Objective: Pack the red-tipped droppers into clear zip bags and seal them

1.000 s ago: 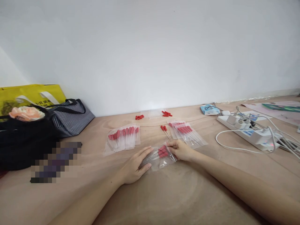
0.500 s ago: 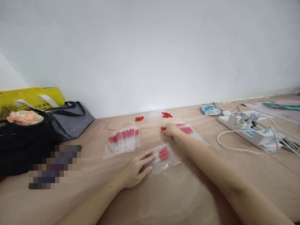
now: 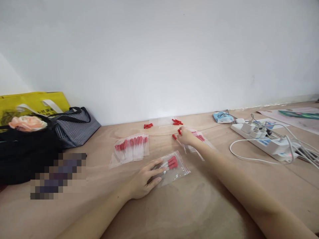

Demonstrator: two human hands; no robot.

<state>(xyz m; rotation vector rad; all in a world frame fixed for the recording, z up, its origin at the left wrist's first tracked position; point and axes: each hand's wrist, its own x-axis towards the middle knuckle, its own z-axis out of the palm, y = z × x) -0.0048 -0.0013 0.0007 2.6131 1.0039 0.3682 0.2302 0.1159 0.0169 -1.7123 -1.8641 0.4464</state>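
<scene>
My left hand [image 3: 147, 177] lies on a clear zip bag [image 3: 165, 181], fingers stretched and thumb apart over its near-left end. Inside the bag are red-bulbed glass droppers [image 3: 172, 162], their bulbs toward the red-striped edge. Farther right, my right hand [image 3: 186, 136] is closed at the red bulb of a dropper [image 3: 179, 132]; its fingertips are partly hidden. Just left of it another dropper [image 3: 174, 136] rests on the table, its thin tube pointing toward me. Beneath and beside the right wrist are filled bags [image 3: 200, 137], partly covered by the arm.
Several filled dropper bags [image 3: 132, 147] lie fanned at centre-left. By the wall sit red bulbs [image 3: 148, 126], more red bulbs [image 3: 177, 122] and clear tubes [image 3: 164, 122]. A power strip [image 3: 264, 141] with cables and a blue mask [image 3: 223, 117] are right; a striped bag [image 3: 74, 129] is left.
My right hand has shifted slightly right and lifted a little with a dropper's bulb at its fingers. One dropper beside it now shows fully. My left hand stays on the bag.
</scene>
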